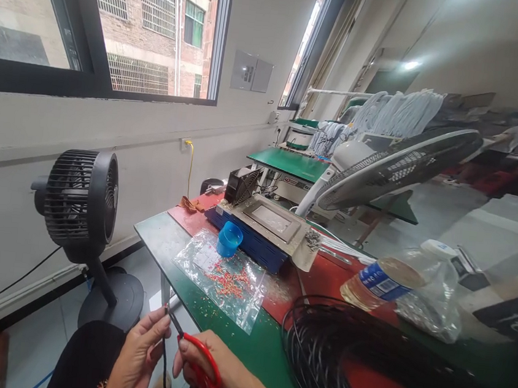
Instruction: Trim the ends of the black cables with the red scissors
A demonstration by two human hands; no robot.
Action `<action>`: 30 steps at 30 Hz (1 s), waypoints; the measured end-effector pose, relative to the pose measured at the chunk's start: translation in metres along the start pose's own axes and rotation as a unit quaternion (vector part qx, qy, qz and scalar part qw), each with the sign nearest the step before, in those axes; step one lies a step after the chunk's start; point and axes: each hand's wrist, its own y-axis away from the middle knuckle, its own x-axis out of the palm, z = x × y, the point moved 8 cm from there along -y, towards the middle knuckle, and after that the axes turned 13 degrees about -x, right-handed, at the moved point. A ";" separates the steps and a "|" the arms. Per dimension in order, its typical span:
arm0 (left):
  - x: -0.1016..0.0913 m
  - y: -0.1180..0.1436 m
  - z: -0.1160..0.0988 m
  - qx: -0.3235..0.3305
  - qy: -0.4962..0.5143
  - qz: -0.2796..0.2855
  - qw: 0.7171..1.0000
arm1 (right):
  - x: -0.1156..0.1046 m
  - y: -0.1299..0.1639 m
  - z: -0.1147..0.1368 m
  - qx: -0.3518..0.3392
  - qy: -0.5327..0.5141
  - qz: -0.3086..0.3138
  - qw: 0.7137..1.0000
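Note:
My left hand (137,357) pinches a thin black cable (163,357) below the table's near edge. My right hand (217,372) grips red-handled scissors (198,351), whose dark blades point up-left to the cable end by my left fingertips. A large coil of black cable (339,357) lies on the green table (265,349) to the right of my hands. A clear plastic bag (226,280) strewn with small red bits rests on the table just beyond my hands.
A blue cup (229,239) leans against a blue-and-metal bench machine (267,229). A plastic bottle (384,281) in a clear bag lies at right. A black floor fan (79,206) stands left; a white fan (396,165) tilts over the table.

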 end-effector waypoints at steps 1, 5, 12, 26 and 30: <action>0.000 0.001 0.001 -0.001 -0.001 0.001 1.000 | 0.000 0.000 -0.001 0.003 -0.003 -0.002 1.000; -0.001 -0.001 0.004 -0.008 -0.005 0.010 1.000 | -0.001 0.000 0.002 -0.001 -0.010 -0.007 1.000; -0.002 -0.006 0.006 -0.007 -0.018 0.013 1.000 | -0.003 -0.001 0.001 0.001 0.011 -0.007 1.000; -0.005 -0.010 0.004 0.021 -0.072 0.008 0.997 | -0.004 0.000 -0.002 0.021 0.006 -0.013 1.000; -0.004 -0.013 0.008 0.013 -0.054 0.022 0.998 | -0.004 0.000 0.000 0.027 0.004 -0.017 0.999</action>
